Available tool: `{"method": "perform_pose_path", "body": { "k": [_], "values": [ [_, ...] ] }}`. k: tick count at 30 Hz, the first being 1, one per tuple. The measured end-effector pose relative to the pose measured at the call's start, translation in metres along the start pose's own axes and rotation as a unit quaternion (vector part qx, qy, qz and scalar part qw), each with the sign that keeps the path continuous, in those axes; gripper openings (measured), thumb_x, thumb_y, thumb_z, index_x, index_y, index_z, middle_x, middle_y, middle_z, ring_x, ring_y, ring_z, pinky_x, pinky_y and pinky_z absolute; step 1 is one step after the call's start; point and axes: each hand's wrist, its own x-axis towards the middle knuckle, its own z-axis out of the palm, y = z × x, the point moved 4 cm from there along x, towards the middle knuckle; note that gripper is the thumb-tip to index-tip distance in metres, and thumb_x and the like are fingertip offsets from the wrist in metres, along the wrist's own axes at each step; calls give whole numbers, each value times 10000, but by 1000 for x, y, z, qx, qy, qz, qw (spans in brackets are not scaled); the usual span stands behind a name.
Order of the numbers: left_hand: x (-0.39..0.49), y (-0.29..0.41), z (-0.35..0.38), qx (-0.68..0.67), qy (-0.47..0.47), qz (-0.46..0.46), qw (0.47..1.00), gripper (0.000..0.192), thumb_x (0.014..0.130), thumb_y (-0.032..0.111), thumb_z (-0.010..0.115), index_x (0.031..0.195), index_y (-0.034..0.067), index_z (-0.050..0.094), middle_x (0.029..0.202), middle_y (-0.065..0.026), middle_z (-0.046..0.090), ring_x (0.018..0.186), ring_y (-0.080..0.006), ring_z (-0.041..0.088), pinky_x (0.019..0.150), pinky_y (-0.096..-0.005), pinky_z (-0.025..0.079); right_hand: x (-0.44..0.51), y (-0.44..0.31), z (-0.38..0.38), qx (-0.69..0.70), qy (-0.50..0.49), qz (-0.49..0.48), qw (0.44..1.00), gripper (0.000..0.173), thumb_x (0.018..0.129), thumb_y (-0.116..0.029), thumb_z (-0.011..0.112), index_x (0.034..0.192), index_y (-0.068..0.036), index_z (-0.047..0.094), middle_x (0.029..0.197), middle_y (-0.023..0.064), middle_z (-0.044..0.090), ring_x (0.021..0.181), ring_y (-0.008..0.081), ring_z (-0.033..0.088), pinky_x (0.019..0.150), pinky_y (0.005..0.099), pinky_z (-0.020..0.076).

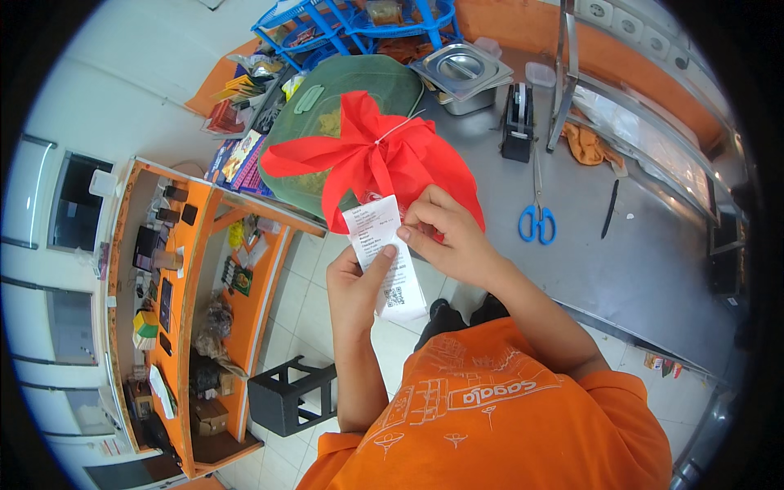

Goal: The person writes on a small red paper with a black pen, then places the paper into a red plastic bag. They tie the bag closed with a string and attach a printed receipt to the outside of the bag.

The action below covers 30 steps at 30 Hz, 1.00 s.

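A white paper receipt (401,288) bearing printed text and a code is pinched in my left hand (361,288), the thumb lying across its face. My right hand (450,236) meets the upper right edge of the slip, thumb and curled fingers on the paper. Just beyond both hands stands a red fabric bag (441,165), its gathered neck bound by a thin white cable tie (398,127). The bag partly covers a large green lidded container (367,79) behind it. My right hand hides part of the bag's front.
On the steel table (612,275) lie blue-handled scissors (537,223), a black pen (610,208) and a black tape dispenser (519,122). Lidded steel pans (462,70) sit behind. An orange shelf counter (202,275) is at left, with a black stool (291,395) on the floor.
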Motion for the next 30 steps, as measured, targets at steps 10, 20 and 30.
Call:
{"method": "perform_pose_path", "body": {
  "k": [10, 20, 30],
  "values": [
    [0, -1, 1, -17, -4, -5, 1000, 180, 881, 46, 702, 1030, -53, 679, 895, -64, 705, 737, -82, 634, 636, -229, 494, -3, 1, -3, -72, -16, 45, 996, 198, 885, -225, 679, 852, -54, 586, 855, 81, 535, 700, 216, 579, 620, 345, 454],
    [-3, 0, 3, 19, -20, 7, 1000, 236, 867, 22, 712, 1083, -58, 656, 967, -91, 709, 837, -120, 662, 742, -262, 518, -11, 0, 3, -24, 102, 152, 983, 281, 823, -212, 760, 941, -17, 597, 768, 80, 529, 671, 199, 554, 595, 319, 438],
    [-1, -3, 2, 44, -14, 42, 998, 348, 835, -6, 718, 1165, -26, 609, 1023, -98, 697, 910, -128, 652, 791, -262, 504, -17, 7, 17, 32, 123, 164, 978, 125, 874, -87, 715, 887, 26, 663, 709, -12, 531, 611, 51, 456, 536, 239, 375]
  ]
}}
